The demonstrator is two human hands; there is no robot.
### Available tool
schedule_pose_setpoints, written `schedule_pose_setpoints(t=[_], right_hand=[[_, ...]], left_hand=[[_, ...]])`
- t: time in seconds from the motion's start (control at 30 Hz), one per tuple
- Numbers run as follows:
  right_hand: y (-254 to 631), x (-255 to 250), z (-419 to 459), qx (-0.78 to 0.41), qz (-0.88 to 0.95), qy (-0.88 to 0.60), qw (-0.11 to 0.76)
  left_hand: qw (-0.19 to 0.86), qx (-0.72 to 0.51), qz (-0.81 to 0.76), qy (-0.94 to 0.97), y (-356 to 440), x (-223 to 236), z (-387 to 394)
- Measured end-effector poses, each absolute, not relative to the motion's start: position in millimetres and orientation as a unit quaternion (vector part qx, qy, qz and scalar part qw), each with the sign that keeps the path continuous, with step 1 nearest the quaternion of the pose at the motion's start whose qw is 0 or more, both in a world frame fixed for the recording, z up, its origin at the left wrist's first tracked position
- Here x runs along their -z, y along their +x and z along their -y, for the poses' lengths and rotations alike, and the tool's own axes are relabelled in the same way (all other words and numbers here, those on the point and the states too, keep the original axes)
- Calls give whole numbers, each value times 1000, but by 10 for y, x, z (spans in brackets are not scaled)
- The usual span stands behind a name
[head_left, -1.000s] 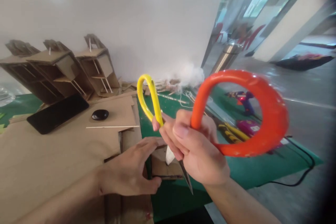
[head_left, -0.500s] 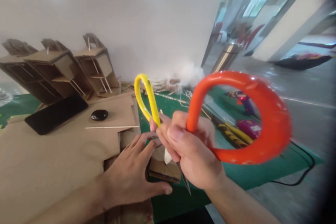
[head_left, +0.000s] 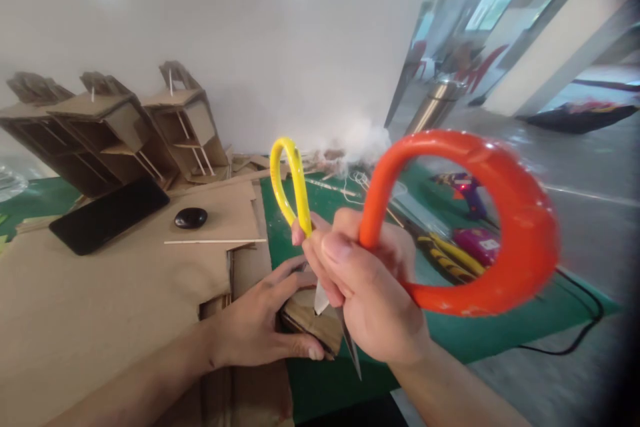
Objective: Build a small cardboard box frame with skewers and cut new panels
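My right hand (head_left: 367, 290) is closed around a big pair of scissors with one orange loop handle (head_left: 505, 227) and one yellow loop handle (head_left: 290, 180). Its blades (head_left: 350, 347) point down past the edge of a small cardboard piece (head_left: 310, 323). My left hand (head_left: 260, 327) pinches that cardboard piece, thumb below and fingers on top, just left of the blades. The piece lies at the edge of a green cutting mat (head_left: 450, 333), beside a large cardboard sheet (head_left: 100, 300).
Three cardboard models (head_left: 110, 127) stand at the back left against a white board (head_left: 250, 60). A black phone (head_left: 107, 213), a black pebble-like object (head_left: 191, 217) and a thin wooden stick (head_left: 215, 241) lie on the sheet. Tools and a glue gun (head_left: 463, 190) lie on the mat's right side.
My left hand went from flat on the cardboard to pinching the small piece. The scissors shifted slightly right, and the piece tilted up a little.
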State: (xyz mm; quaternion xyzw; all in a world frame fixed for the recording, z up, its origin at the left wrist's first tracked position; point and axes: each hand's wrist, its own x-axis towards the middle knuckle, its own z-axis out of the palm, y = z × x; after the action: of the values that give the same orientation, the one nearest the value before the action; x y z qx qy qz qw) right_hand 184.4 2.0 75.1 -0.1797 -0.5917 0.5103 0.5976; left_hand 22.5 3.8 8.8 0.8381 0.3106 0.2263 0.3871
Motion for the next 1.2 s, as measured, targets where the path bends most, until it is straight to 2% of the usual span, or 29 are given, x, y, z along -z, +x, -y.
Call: schedule_pose_setpoints(t=[0.1,0.3,0.53,0.7,0.97,1.2], right_hand=[[1841,-751,-14,-505,592,-192,598],[1777,-760,-11,-431,588,-246,639],[1727,-771,-11,-440,563,-249,654],[1752,-792,-24,-450,569,-245,643],[1928,-1164,-47,-440,487,-207,725],[1911,-1062,-94,-462,493,-243,696]], left_hand=[[375,-208,-286,857,205,-27,-15],[271,-206,-291,894,188,16,70],[150,-195,-355,902,254,118,108],[190,-205,-360,890,261,78,105],[252,-227,-347,874,228,49,96],[324,-239,-342,849,227,2,81]])
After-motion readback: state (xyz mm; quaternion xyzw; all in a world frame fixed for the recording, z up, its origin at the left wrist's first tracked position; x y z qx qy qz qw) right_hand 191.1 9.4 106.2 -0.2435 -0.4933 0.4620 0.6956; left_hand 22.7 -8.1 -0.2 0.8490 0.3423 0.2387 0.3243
